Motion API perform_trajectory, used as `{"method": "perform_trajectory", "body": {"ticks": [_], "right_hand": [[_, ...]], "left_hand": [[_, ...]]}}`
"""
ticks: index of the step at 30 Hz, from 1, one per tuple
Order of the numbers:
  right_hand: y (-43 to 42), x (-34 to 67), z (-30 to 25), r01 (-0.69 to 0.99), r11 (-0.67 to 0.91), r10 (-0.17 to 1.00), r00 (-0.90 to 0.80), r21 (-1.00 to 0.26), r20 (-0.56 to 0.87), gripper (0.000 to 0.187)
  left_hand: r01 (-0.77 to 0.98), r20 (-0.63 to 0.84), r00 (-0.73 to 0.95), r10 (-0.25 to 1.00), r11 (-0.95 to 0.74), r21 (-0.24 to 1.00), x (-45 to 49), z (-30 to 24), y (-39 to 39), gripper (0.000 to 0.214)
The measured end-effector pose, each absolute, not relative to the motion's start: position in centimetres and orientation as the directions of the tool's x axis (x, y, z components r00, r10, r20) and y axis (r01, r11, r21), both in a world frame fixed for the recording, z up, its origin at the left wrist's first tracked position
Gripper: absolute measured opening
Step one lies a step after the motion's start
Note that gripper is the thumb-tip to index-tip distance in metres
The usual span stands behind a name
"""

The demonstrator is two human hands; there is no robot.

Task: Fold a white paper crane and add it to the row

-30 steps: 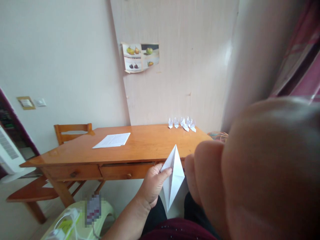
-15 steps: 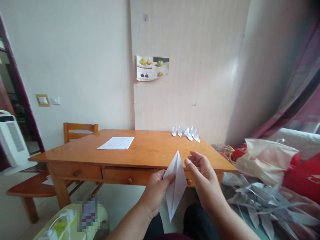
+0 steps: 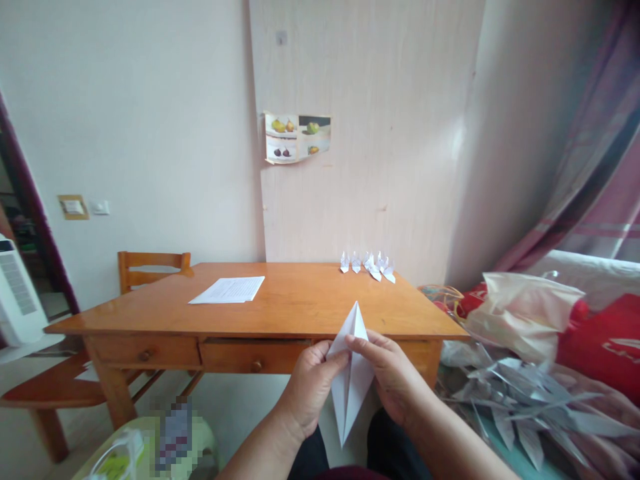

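Between my hands, over my lap and in front of the table edge, is a white sheet of paper folded into a long diamond point(image 3: 350, 393) with a crease down its middle. My left hand point(image 3: 313, 380) grips its left side, thumb lying on the front face. On the other side my right hand point(image 3: 393, 373) pinches the paper, its thumb pressed near the centre crease and its fingers behind. One point of the diamond is up, the other down toward my knees. Several small folded paper figures point(image 3: 370, 264) stand at the far right of the wooden table point(image 3: 295, 313).
A stack of printed sheets point(image 3: 229, 290) lies on the table's left half. Left of it are a wooden chair point(image 3: 155, 263) and a bench point(image 3: 55, 383). A green stool point(image 3: 200, 437) is at lower left. Bags point(image 3: 530, 313) and silvery strips point(image 3: 520, 400) pile up at right.
My right hand has come in from beside the paper and closed on its right side. The left hand keeps its hold. The view has turned slightly right.
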State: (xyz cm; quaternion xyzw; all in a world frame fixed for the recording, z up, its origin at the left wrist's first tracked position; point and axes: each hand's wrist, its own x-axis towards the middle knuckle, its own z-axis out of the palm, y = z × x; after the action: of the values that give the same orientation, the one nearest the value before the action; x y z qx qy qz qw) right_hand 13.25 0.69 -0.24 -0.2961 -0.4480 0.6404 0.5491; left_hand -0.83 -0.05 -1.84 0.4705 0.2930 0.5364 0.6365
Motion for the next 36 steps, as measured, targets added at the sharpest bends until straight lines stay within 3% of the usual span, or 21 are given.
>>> {"method": "perform_trajectory", "body": {"ticks": [11,22,36], "right_hand": [[0.6,13.1,-0.2,-0.454,0.02,0.984,-0.147,-0.891,0.097,0.032],[0.8,13.3,0.4,-0.484,-0.018,0.995,-0.092,-0.875,0.031,0.032],[1.5,13.9,1.7,-0.445,0.153,0.988,0.078,-0.882,0.132,0.022]], "left_hand": [[-0.466,0.089,0.316,0.945,0.073,0.882,-0.7,-2.5,0.2,0.038],[-0.389,0.081,0.357,0.931,0.07,0.919,-0.7,-2.6,-0.2,0.031],[-0.322,0.094,0.365,0.926,0.03,0.946,-0.5,-2.7,-0.5,0.035]]}}
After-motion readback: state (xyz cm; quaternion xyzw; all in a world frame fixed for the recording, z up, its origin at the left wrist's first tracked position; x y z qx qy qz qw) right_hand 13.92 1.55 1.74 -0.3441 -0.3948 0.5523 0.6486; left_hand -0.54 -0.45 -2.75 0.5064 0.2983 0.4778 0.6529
